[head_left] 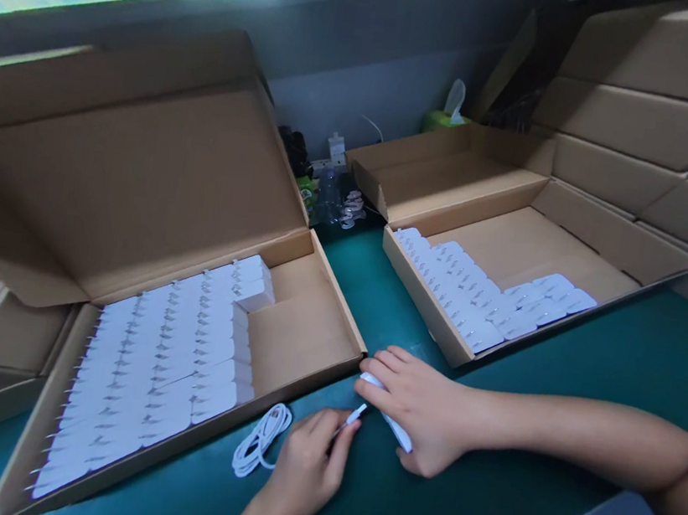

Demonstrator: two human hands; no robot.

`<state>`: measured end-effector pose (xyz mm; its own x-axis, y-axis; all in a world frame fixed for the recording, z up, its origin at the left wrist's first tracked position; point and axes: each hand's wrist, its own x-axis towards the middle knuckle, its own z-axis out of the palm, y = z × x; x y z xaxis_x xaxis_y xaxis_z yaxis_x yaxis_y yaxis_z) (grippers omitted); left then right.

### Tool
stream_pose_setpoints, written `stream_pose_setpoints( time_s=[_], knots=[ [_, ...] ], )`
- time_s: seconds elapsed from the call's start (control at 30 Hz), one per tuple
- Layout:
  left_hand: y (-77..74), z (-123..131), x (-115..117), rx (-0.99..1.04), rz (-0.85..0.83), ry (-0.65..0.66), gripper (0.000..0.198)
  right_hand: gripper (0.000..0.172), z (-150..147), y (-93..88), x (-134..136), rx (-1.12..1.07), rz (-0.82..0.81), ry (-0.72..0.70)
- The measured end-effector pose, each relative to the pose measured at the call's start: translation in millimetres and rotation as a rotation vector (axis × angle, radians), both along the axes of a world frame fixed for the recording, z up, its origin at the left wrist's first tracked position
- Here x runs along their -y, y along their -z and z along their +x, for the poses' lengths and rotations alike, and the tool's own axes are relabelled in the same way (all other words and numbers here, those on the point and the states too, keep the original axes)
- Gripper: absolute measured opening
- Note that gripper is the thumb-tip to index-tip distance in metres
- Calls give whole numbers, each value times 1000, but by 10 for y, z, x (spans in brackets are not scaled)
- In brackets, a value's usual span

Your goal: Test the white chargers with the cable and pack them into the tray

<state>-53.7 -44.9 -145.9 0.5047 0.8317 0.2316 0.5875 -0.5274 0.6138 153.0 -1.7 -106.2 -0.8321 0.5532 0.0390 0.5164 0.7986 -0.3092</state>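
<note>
Between thumb and fingers, my left hand [312,462] pinches the plug end [356,414] of a white charging cable. The rest of the cable [262,439] lies coiled on the green table just left of that hand. My right hand [416,406] is closed over a white power adapter [399,431], whose edges show past the fingers and by the thumb. The plug points towards the adapter, with a small gap between them. Which face of the adapter is turned to the plug is hidden by the fingers.
On the left, an open cardboard box [337,311] holds rows of white adapters [180,346]. Another open box [422,289] on the right holds fewer adapters [472,295]. Stacked cartons [641,119] rise at the back right. A power strip, a bottle [328,195] and a tissue box [436,120] stand behind.
</note>
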Motion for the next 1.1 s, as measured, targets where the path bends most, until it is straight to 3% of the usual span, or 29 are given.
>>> stream_pose_setpoints(
  time_s=[0.2,0.63,0.9,1.1],
  knots=[
    [45,185,79,-10,-15,-2,10,59,-1,-15,4,16,5,-3],
    [10,312,18,-50,85,9,15,48,-4,10,16,-10,6,-3],
    [-7,203,-26,-49,66,103,13,49,11,-7,28,16,25,-5],
    [-21,92,129,-15,49,84,11,50,9,-24,8,38,44,-20]
  ],
)
